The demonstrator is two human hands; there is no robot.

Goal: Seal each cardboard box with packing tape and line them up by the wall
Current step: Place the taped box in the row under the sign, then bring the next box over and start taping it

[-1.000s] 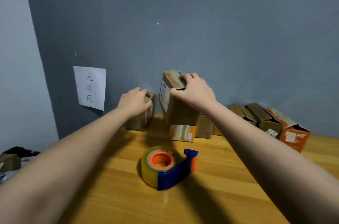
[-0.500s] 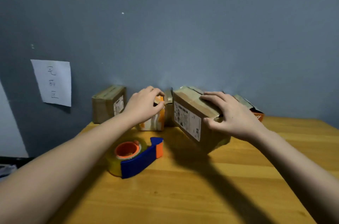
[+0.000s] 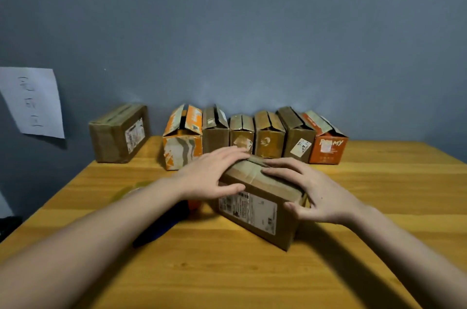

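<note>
My left hand (image 3: 214, 177) and right hand (image 3: 310, 192) clasped the box (image 3: 255, 205) mid-table (image 3: 252, 270); one sealed box (image 3: 118, 134) waited at the back-left corner (six (image 3: 267, 136) unsealed).

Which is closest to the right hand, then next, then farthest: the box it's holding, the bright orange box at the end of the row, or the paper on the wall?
From the right hand:
1. The brown box under its fingers, touching, in front.
2. The bright orange box, at the row's right end by the wall.
3. The paper sign, far left on the wall.
</note>
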